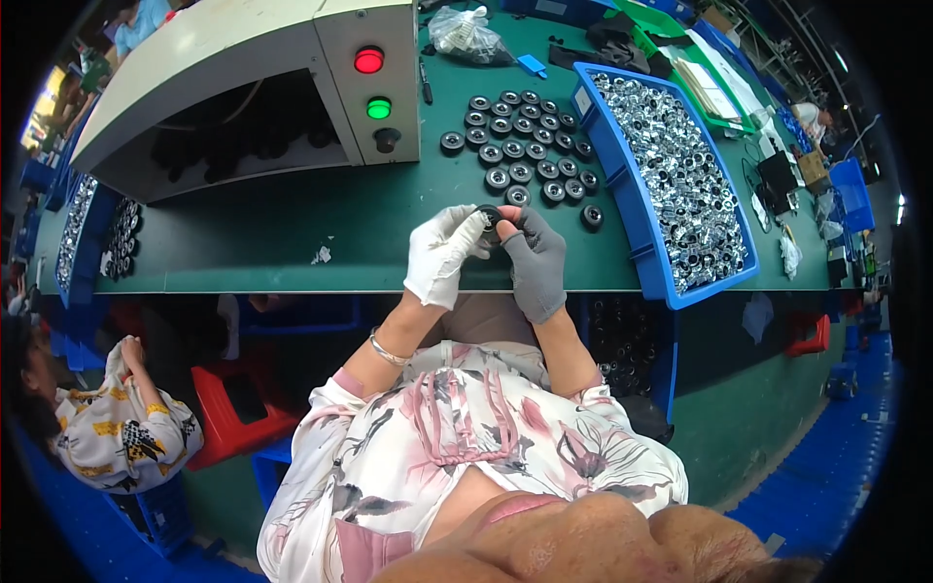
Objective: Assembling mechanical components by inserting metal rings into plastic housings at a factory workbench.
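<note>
My left hand (442, 255), in a white glove, and my right hand (534, 260), in a grey glove, meet over the front edge of the green table (292, 233). Between their fingertips they hold a small black round part (491, 218) with a metal centre. Just beyond my hands, several matching black round parts (525, 146) lie in rows on the table. One more black part (591, 217) sits alone to the right of my right hand.
A blue bin (641, 228) full of shiny metal rings stands to the right. A beige machine housing (253, 58) with red, green and black buttons fills the back left. A clear bag of parts (466, 34) lies behind. Another person (107, 418) sits lower left by a red stool (233, 403).
</note>
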Demonstrator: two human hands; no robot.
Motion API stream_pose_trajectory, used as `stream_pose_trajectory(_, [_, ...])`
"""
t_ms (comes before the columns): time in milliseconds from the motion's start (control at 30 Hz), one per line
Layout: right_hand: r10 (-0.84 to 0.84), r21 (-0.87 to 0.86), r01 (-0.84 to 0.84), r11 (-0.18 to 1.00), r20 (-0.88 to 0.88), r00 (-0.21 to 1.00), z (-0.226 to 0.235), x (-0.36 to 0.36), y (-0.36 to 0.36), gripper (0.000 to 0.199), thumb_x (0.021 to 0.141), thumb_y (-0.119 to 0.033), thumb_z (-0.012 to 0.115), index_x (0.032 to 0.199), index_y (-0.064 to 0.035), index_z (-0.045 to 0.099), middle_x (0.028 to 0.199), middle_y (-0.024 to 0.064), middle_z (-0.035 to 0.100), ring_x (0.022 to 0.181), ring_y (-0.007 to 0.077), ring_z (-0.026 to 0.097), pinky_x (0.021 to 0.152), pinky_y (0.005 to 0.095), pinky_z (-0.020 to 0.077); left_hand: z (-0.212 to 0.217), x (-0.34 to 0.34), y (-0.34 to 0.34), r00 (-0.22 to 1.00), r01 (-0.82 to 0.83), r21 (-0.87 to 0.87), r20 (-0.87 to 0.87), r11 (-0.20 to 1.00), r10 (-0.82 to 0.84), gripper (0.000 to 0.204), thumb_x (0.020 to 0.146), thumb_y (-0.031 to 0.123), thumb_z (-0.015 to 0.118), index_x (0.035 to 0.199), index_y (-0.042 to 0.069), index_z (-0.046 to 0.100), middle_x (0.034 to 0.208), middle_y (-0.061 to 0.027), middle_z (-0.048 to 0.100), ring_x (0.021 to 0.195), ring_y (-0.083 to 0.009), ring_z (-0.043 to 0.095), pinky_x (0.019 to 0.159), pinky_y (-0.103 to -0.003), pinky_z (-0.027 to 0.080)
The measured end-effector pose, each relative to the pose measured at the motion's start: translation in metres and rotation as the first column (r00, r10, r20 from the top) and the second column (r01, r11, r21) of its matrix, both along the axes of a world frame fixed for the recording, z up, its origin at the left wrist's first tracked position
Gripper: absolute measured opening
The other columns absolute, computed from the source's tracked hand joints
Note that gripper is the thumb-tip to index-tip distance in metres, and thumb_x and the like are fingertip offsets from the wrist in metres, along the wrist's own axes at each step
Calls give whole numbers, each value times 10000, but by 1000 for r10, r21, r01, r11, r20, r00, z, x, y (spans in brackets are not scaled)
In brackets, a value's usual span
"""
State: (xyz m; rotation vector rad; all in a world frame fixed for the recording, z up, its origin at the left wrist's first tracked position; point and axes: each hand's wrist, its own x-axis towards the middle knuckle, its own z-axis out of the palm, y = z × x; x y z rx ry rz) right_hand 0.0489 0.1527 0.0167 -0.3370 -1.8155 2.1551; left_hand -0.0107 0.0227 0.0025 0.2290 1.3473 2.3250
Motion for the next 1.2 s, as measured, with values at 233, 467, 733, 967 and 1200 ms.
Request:
stream_pose_trajectory(233, [39,-147,-44,988,-37,999,-7,1,7,227,981,-95,598,1147,54,635,994,35,676,862,82,613,786,225,488,0,-3,-1,970,150,149,169,978,-174,247,985,181,650,1110,-32,645,938,-48,668,757,-120,620,676,-249,517])
stream_pose_trajectory(467, [12,17,-12,1000,-22,1000,11,1,8,365,917,-75,676,1257,38,610,1094,65,653,954,136,618,868,268,497,1,-2,1,954,102,197,259,975,-152,234,986,178,649,1105,-23,648,933,-45,659,752,-118,620,664,-251,512])
stream_pose_trajectory(733, [128,444,-80,893,-78,989,18,11,25,366,876,-85,700,1223,20,648,1079,48,631,962,113,598,856,247,477,0,3,3,981,134,62,133,989,-142,249,983,174,654,1118,-35,642,960,-68,672,756,-119,640,666,-240,527])
stream_pose_trajectory(967, [59,219,-68,973,46,997,20,10,26,184,952,-89,616,1073,31,683,890,-11,656,824,52,573,750,206,468,3,16,8,992,118,-61,-40,991,-121,238,968,81,651,1163,-51,613,992,-82,673,829,-139,662,737,-269,562])
stream_pose_trajectory(1200, [22,146,-24,989,10,1000,15,9,15,183,963,-103,596,1060,23,686,901,-26,649,834,36,552,732,192,434,-9,18,10,998,16,61,-53,998,-13,402,929,7,679,1308,-66,564,1066,-105,678,835,-125,654,731,-247,554])
